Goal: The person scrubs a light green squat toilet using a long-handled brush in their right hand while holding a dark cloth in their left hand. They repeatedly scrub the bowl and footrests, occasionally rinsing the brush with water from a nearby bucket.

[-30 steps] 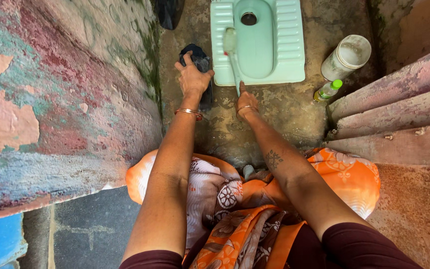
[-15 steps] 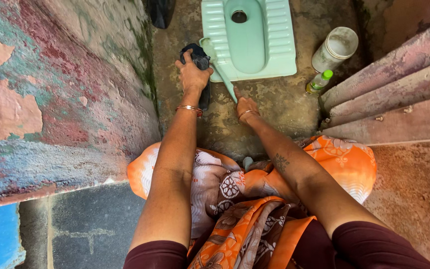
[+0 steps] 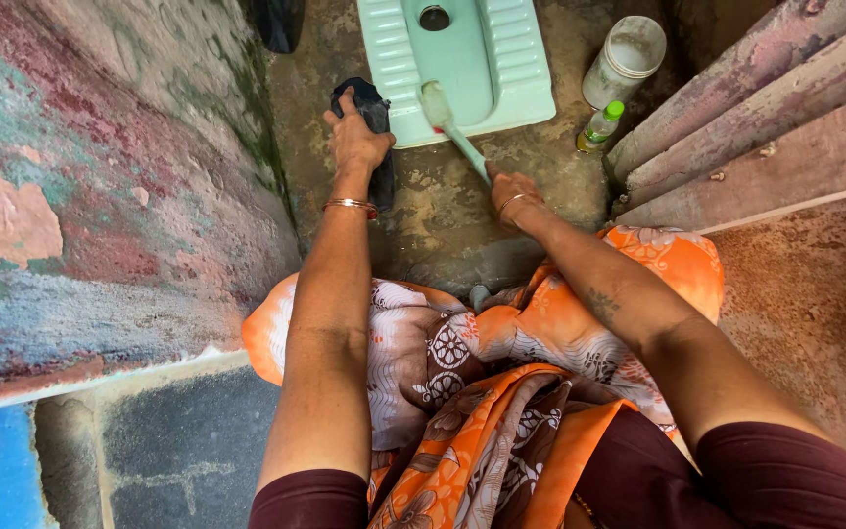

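My left hand (image 3: 356, 140) grips a dark cloth (image 3: 374, 132) pressed against the floor at the left front corner of a pale green squat toilet pan (image 3: 521, 69). My right hand (image 3: 514, 196) holds the handle of a light green brush (image 3: 452, 129), whose head rests on the pan's front edge. Both arms reach forward over an orange and white patterned garment (image 3: 501, 372). A bangle sits on each wrist.
A peeling painted wall (image 3: 100, 196) stands close on the left. A white plastic jar (image 3: 624, 61) and a small green-capped bottle (image 3: 599, 125) stand right of the pan, beside a weathered wooden door frame (image 3: 766, 127). The concrete floor (image 3: 443, 225) is stained.
The view has shifted so the pan sits higher in frame. The right hand with the brush moved forward, bringing the brush head onto the pan's front edge. The left hand stays on the cloth.
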